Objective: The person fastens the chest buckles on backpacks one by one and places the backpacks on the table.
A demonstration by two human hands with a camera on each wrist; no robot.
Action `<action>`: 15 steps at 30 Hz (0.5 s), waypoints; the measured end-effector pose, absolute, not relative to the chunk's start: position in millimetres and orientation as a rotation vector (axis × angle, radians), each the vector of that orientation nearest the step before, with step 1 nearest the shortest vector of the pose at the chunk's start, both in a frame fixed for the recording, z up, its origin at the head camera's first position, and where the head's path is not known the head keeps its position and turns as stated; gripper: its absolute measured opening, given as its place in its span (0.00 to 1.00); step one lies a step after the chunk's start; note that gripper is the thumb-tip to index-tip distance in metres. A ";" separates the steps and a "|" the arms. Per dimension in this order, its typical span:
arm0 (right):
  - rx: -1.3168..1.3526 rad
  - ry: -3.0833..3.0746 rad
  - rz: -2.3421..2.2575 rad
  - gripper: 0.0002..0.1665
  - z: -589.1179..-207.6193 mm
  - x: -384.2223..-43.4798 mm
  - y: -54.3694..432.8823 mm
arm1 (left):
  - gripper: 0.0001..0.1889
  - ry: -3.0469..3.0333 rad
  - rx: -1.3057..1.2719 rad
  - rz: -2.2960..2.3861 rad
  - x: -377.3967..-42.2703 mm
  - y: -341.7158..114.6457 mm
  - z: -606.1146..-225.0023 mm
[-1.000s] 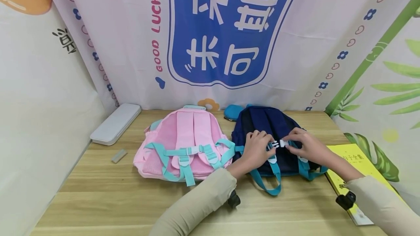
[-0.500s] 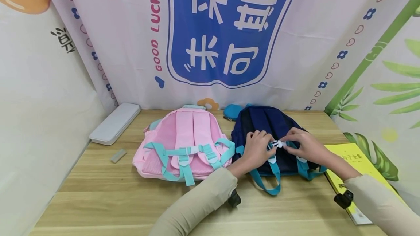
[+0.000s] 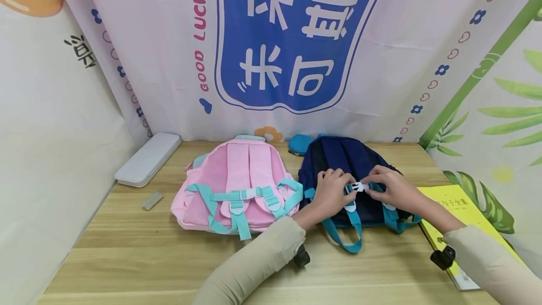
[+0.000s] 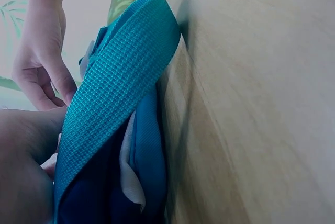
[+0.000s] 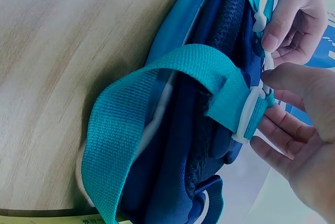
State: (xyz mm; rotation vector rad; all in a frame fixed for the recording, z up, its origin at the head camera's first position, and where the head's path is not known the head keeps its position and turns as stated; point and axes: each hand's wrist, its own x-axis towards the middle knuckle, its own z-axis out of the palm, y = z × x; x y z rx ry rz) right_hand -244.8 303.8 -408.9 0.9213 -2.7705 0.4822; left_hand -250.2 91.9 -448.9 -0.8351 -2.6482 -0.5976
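Observation:
A navy backpack (image 3: 343,154) lies straps-up at the right centre of the table in the head view. Across its front, a white side-release buckle (image 3: 359,186) joins its two halves, with dark gaps showing between the prongs. My left hand (image 3: 332,194) pinches the pronged half and its teal webbing. From the other side, my right hand (image 3: 391,187) pinches the socket half between thumb and fingers. The right wrist view shows both hands meeting over the buckle (image 5: 268,62), seen edge-on. A teal strap loop (image 4: 112,85) hides much of the buckle in the left wrist view.
A pink backpack (image 3: 239,168) with its buckle fastened lies to the left. Farther left are a white case (image 3: 148,159) and a small grey block (image 3: 152,201). A blue pouch (image 3: 300,145) sits behind; a yellow book (image 3: 453,206) lies under my right forearm.
The two buckle halves, apart a second ago, have come together as my right hand shifted slightly left. The left hand has stayed nearly still on its half.

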 end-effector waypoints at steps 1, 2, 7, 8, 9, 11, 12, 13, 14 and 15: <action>0.920 -2.772 0.479 0.12 -408.7 -244.4 303.5 | 0.11 -2.659 -0.833 -0.593 -250.3 91.7 -448.7; 0.918 -2.776 0.477 0.12 -408.4 -244.0 303.0 | 0.12 -2.669 -0.832 -0.589 -250.4 91.6 -448.6; 0.911 -2.787 0.461 0.12 -407.7 -242.1 301.4 | 0.14 -2.717 -0.834 -0.569 -250.9 90.3 -448.0; 0.909 -2.789 0.458 0.12 -407.5 -241.8 301.1 | 0.14 -2.725 -0.837 -0.568 -250.9 90.0 -447.9; 0.908 -2.788 0.455 0.12 -407.4 -241.5 300.8 | 0.15 -2.732 -0.841 -0.566 -250.9 89.6 -447.6; 0.904 -2.789 0.449 0.12 -407.2 -241.0 300.3 | 0.15 -2.740 -0.851 -0.572 -250.8 88.8 -447.0; 0.902 -2.788 0.447 0.12 -407.1 -240.8 300.1 | 0.15 -2.741 -0.856 -0.573 -250.8 88.4 -446.7; 0.901 -2.786 0.445 0.11 -407.0 -240.6 299.9 | 0.16 -2.740 -0.861 -0.579 -250.7 88.0 -446.4; 0.901 -2.784 0.445 0.11 -407.0 -240.5 299.8 | 0.16 -2.733 -0.865 -0.585 -250.8 87.7 -446.2; 0.902 -2.782 0.445 0.11 -407.0 -240.5 299.7 | 0.15 -2.727 -0.868 -0.594 -250.8 87.4 -446.1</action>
